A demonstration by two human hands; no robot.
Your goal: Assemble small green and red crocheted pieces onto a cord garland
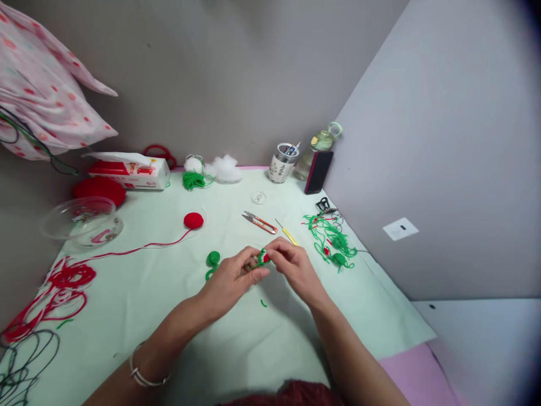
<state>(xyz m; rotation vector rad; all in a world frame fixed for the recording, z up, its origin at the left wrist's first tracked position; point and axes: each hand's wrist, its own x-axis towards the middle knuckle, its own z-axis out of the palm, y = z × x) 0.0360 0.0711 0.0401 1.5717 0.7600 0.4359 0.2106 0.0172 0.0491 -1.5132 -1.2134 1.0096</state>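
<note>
Between my two hands is a small crocheted piece (264,257) in green, white and red. My left hand (236,270) pinches it from the left, thumb below and fingers above. From the right, the fingertips of my right hand (289,262) close on its edge. A green crocheted round (213,259) lies just left of my left hand, partly hidden by it. Beyond my hands lie orange-handled thread snips (264,224) and a yellow-handled crochet hook (289,235). A short green yarn scrap (263,303) rests on the cloth below.
Red yarn (71,276) and dark cord (25,361) spread at left, near a clear plastic bowl (78,217). A red crocheted round (193,220) trails yarn. Green yarn pieces (338,242) lie at right. A pen can (282,164), bottle (323,141) and phone (319,172) stand behind.
</note>
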